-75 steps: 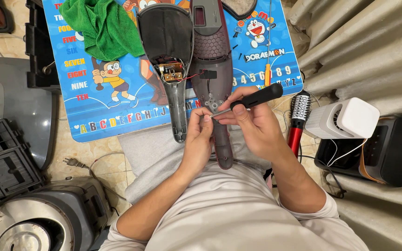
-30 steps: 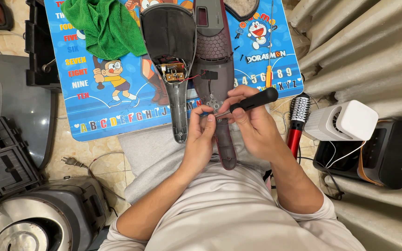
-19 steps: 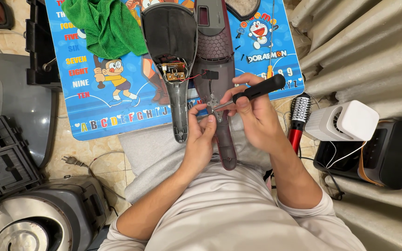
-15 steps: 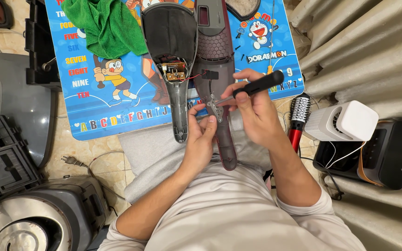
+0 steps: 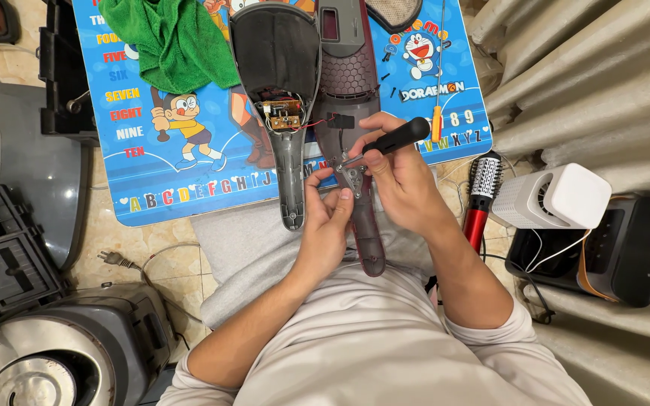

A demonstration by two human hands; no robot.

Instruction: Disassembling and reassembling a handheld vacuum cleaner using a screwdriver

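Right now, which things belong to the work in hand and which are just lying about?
In use:
right hand holding a black-handled screwdriver
left hand steadying the maroon housing half
grey housing half with circuit board

Lying about:
green cloth
red round hairbrush
small white fan
orange-handled screwdriver

Pale beige short-sleeved shirt, grey trousers apparently; bare forearms, hands.

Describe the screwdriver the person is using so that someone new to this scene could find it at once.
Start at the blue cartoon board and go to its lower right edge, where the right hand works over the maroon housing half. The black-handled screwdriver is gripped there, unlike the orange-handled one lying loose beside it.
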